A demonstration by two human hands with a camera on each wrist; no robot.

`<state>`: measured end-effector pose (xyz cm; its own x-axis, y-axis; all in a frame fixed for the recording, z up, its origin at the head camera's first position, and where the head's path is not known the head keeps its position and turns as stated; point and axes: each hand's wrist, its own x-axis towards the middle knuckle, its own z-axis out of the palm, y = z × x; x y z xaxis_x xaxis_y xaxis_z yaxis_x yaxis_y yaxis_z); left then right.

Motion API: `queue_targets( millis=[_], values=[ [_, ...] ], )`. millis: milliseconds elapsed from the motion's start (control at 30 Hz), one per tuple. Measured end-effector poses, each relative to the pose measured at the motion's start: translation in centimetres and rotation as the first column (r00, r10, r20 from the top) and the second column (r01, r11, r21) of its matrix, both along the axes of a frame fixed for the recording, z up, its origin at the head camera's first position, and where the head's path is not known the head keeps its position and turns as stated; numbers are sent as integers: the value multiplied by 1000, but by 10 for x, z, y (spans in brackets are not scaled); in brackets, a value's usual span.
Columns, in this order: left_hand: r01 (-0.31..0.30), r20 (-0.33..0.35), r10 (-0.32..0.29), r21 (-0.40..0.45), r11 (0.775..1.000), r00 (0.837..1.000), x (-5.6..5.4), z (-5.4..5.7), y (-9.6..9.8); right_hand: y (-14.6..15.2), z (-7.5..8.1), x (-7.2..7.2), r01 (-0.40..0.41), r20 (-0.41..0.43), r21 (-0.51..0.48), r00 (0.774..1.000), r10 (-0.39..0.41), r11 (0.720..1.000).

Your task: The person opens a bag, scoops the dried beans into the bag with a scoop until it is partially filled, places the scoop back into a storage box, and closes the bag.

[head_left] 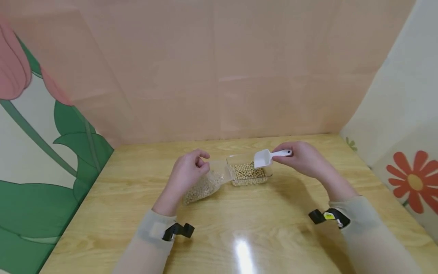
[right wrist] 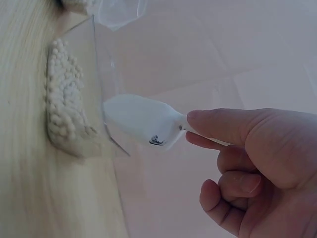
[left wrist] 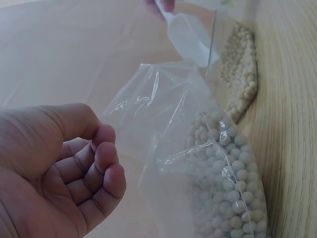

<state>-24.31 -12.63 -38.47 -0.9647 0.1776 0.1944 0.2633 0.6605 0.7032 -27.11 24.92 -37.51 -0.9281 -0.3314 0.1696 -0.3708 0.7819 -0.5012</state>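
Note:
My left hand [head_left: 202,160] pinches the rim of a clear plastic bag [head_left: 202,187] between thumb and forefinger. The bag lies on the table, part filled with pale beans, its mouth raised toward a clear plastic box [head_left: 239,160]. In the left wrist view the bag [left wrist: 218,168] lies just past the curled fingers of my left hand [left wrist: 99,144]. My right hand [head_left: 287,156] grips the handle of a white scoop [head_left: 263,158]. The scoop's bowl hangs over the beans [head_left: 248,172] in the box. The right wrist view shows the scoop [right wrist: 141,119] against the box wall [right wrist: 104,64].
The box and bag sit mid-table on a light wooden tabletop [head_left: 260,228]. A pink backdrop [head_left: 219,76] closes the far edge. Flower-printed panels stand at the left [head_left: 41,160] and right [head_left: 407,167]. A glare spot lies on the near table.

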Motion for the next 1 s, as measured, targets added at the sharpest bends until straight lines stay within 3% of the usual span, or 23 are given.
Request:
queue_targets(
  millis=[200,433,733,1000],
  values=[
    [3,-13,-2,13,1000,1000,2,-2,2,4,22,-5,-89,7,134,996,89,987],
    [11,2,-11,16,1000,1000,4,-5,6,-3,46,-11,-219,39,275,975,217,936],
    [16,-9,-16,16,1000,1000,5,-6,8,-27,59,-14,-233,121,429,972,200,873],
    [16,-9,-16,20,1000,1000,6,-6,7,-35,57,-12,-244,146,456,969,199,856]
  ],
)
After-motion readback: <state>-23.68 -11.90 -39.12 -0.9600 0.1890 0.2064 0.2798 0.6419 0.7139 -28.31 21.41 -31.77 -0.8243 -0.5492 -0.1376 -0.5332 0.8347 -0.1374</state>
